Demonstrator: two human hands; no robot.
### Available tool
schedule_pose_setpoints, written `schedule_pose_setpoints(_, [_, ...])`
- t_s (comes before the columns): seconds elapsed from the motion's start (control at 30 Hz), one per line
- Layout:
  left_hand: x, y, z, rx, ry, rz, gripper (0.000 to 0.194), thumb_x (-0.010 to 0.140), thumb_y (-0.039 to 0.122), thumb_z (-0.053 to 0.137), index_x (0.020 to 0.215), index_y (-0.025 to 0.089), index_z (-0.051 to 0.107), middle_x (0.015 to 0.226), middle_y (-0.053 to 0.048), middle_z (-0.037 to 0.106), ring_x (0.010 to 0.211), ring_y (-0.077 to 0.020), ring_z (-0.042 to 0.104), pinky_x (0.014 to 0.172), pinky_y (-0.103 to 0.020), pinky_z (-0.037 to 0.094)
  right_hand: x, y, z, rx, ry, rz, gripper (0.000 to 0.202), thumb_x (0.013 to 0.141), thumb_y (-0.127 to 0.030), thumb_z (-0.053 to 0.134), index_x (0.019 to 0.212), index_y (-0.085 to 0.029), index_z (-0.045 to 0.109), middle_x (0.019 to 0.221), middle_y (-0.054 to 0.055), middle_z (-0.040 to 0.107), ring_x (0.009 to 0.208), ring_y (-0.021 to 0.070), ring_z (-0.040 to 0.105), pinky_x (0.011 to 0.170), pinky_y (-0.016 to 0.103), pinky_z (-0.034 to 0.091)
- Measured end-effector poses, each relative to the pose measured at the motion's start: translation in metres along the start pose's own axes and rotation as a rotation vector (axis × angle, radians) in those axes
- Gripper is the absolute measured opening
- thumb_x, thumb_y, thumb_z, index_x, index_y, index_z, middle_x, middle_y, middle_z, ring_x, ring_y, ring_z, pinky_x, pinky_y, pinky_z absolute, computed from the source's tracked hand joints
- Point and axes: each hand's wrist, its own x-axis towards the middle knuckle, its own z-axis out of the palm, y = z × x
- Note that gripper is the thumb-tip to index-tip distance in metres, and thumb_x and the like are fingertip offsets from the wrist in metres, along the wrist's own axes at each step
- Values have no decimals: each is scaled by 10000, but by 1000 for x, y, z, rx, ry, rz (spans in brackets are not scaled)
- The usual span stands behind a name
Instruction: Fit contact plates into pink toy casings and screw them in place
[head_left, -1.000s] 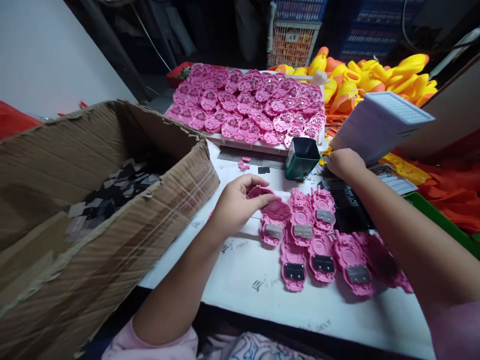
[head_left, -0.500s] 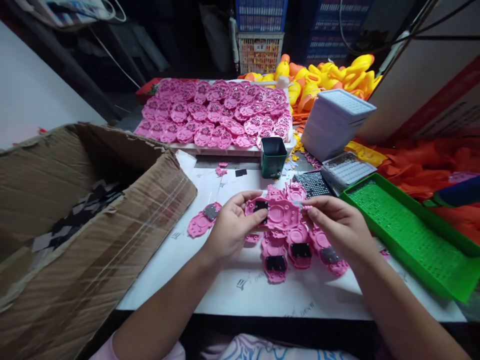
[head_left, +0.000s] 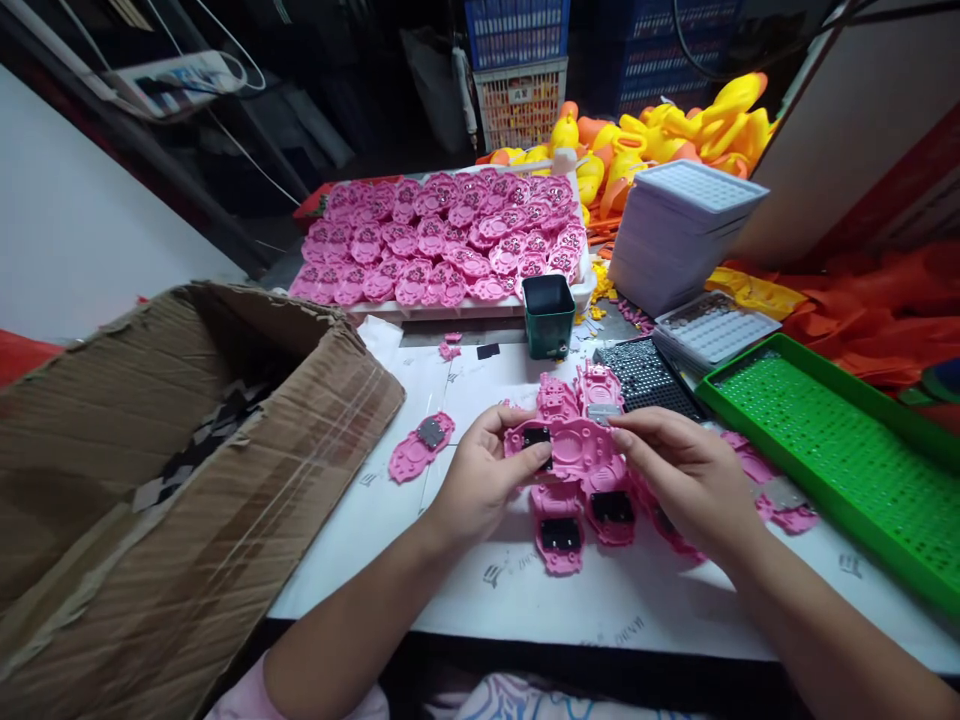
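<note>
My left hand (head_left: 487, 470) is closed on the left end of a pink plastic casing (head_left: 581, 450), with the thumb over the black plate (head_left: 536, 440) set in it. The casing's hollow inner side faces up. At its right end, my right hand (head_left: 690, 480) pinches a small pink plastic piece, mostly hidden by the fingertips. Beneath and around both hands lie several more pink casings (head_left: 559, 540), some with black plates and some with grey ones. Another casing (head_left: 420, 447) with a grey plate lies apart on the left.
A cardboard box (head_left: 322, 410) holding black and grey plates stands left. Behind are a white tray (head_left: 450, 312) full of pink casings and a dark green cup (head_left: 548, 320). To the right are a green tray (head_left: 825, 470), a black perforated tray (head_left: 645, 375) and stacked white trays (head_left: 675, 240).
The view has shifted slightly, showing more of the right side. My right fingertips have brought the small pink piece against the casing's right end. My left hand keeps its grip.
</note>
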Motion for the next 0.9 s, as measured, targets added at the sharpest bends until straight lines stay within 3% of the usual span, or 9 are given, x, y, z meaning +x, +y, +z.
schedule_pose_setpoints(0.13, [-3,1,2,3,1,-8,434,621,252,840,905,166,523,851,10,628,665,-86,610,604,-211,535,-1,2,0,-15,-9,-15,139,874,-301,572,926,-233,681,885,30,682,806,136,635,741,268,515])
schedule_pose_setpoints(0.37, [-5,1,2,10,-5,-12,428,627,282,834,888,180,510,810,32,609,599,-54,565,581,-183,497,-1,2,1,184,-39,161,202,850,-380,597,925,-208,671,839,50,690,718,139,650,603,229,527])
schedule_pose_setpoints(0.6, [-8,-7,-1,193,-45,136,324,663,260,802,874,173,572,804,10,607,709,-92,574,645,-194,488,-3,6,0,22,-33,-15,126,874,-306,573,919,-218,651,826,39,657,728,125,619,640,229,509])
schedule_pose_setpoints(0.8, [-9,-12,-2,133,-37,191,264,745,259,743,925,199,561,849,16,613,711,-82,572,660,-196,488,-8,12,2,183,-4,-31,134,878,-261,577,990,-253,652,883,42,657,739,118,620,593,207,515])
schedule_pose_setpoints(0.9, [-8,-12,-4,141,-26,189,255,757,265,733,924,201,551,834,19,611,690,-81,566,653,-201,486,-9,11,3,161,16,-73,140,865,-240,595,980,-262,672,927,46,669,799,134,636,658,232,543])
